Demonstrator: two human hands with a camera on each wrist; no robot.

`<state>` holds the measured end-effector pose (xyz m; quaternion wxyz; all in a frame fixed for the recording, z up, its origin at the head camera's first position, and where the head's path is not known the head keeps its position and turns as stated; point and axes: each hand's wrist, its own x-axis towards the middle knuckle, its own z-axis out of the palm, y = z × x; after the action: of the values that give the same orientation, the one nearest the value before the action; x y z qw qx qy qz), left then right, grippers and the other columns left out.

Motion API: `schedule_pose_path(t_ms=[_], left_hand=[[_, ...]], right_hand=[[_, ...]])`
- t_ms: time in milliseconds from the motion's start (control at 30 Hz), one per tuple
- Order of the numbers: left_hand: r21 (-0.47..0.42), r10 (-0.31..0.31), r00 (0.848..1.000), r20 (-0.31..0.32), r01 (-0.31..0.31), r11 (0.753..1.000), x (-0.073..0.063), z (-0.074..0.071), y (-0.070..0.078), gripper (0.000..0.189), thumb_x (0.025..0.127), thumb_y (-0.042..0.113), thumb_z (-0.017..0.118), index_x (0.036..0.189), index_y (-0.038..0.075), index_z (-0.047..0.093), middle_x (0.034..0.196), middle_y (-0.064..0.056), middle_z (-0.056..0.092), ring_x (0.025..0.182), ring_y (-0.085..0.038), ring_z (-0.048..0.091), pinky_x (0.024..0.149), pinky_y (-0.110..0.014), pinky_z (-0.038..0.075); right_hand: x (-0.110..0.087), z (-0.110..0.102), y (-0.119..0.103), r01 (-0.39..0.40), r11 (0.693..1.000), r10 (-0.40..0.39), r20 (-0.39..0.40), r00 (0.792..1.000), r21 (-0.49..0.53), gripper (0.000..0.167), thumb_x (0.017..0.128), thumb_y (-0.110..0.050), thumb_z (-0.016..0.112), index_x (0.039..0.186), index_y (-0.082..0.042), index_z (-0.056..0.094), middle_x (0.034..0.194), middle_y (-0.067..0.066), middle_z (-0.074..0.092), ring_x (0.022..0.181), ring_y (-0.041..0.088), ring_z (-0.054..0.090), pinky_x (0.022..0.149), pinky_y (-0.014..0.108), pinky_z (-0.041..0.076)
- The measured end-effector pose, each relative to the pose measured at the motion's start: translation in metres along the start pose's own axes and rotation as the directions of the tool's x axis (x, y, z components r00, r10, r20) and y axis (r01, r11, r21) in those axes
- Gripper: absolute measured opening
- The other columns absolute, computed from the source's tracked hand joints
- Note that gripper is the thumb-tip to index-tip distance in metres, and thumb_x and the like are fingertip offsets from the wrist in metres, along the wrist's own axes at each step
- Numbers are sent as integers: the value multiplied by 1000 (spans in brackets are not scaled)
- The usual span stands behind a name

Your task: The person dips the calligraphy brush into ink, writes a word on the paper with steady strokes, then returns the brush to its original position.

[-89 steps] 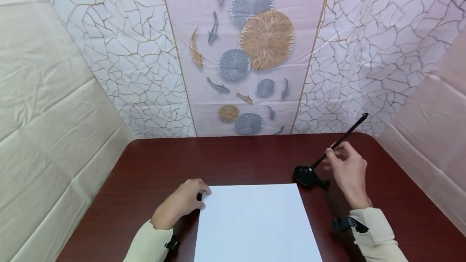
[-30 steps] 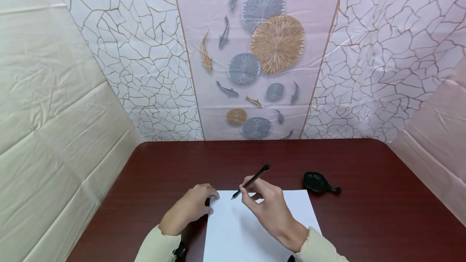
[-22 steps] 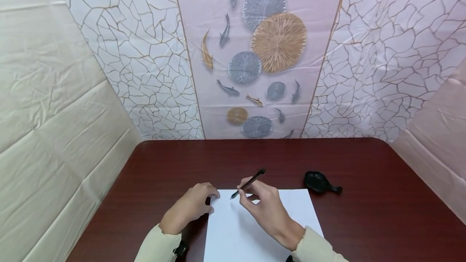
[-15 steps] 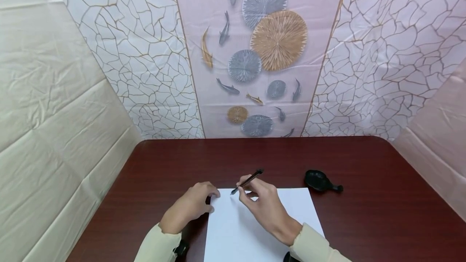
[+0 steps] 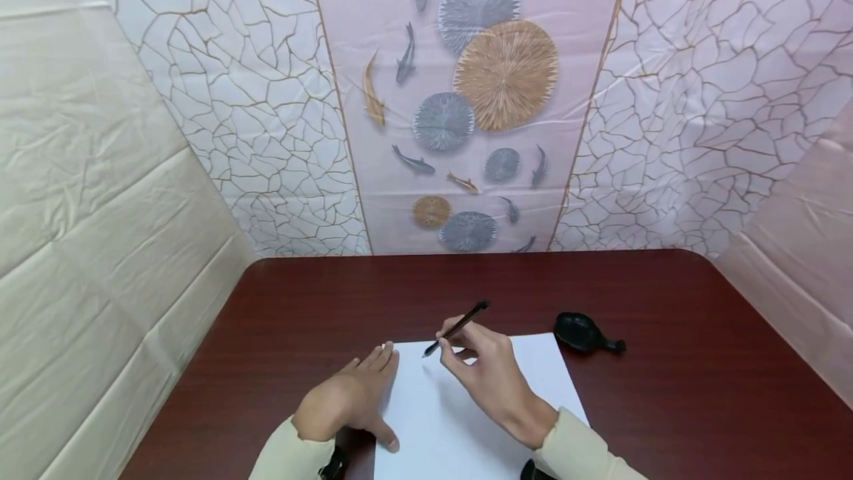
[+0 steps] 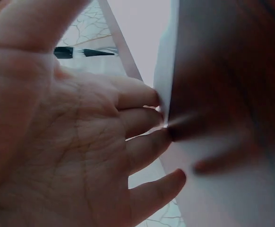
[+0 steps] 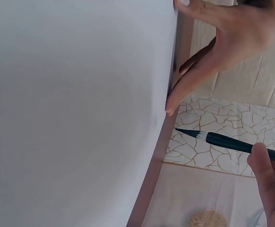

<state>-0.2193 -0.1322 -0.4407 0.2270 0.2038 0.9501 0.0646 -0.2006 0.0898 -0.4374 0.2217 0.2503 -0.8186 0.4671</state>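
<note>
A white sheet of paper [image 5: 426, 421] lies on the dark red table. My left hand [image 5: 353, 398] is spread along its left edge, fingers straight and thumb apart, fingertips at the upper-left corner. In the left wrist view that hand's palm [image 6: 76, 137] fills much of the picture. Between thumb and fingers my right hand [image 5: 489, 376] pinches a dark-handled ink brush [image 5: 464, 322], slanted over the paper's upper left part. The brush [image 7: 229, 142] has a dark pointed tip with a pale base in the right wrist view; that tip appears just above the sheet.
A small black handled dish [image 5: 578, 332] rests on the table [image 5: 666, 391] beyond the paper's upper-right corner. A patterned cloth backdrop [image 5: 506, 76] stands behind the table's far edge, and plain pale cloth [image 5: 100, 243] hangs at both sides.
My right hand has carried the brush from the black dish to above the paper. My left hand has spread its fingers and thumb, and the sheet has turned slightly, its right corner shifting away.
</note>
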Motion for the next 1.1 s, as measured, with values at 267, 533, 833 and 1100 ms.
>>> schedule_pose_path(t_ms=[267,533,833,1100], left_hand=[[-46,20,1000,8,-20,999,28,-10,-16,130,71,52,97,166,-1,25,176,-17,16,163,-33,16,127,-56,24],[-121,74,997,-22,-76,990,45,-19,-31,129,72,45,98,168,4,23,177,-14,14,164,-34,10,129,-57,18],[-132,53,998,-41,-58,990,53,-13,-38,134,69,50,98,168,2,21,176,-16,12,164,-33,10,129,-54,19],[-154,54,998,-41,-60,986,52,-12,-37,134,70,48,98,168,3,20,177,-15,11,164,-34,8,129,-56,17]], right_hand=[[9,-4,3,12,999,-12,-9,1000,-46,22,94,6,72,108,-11,68,104,4,77,94,18,79,71,18,60],[21,-5,18,-7,998,4,-53,999,-59,20,97,2,71,110,-12,66,105,3,77,95,17,79,69,22,61],[36,12,33,-47,999,49,-57,997,24,15,102,-2,66,112,-12,66,108,4,76,100,25,79,71,27,62],[41,26,42,-91,995,90,-38,995,-33,14,102,-5,67,113,-14,68,106,-1,76,98,13,77,74,26,61]])
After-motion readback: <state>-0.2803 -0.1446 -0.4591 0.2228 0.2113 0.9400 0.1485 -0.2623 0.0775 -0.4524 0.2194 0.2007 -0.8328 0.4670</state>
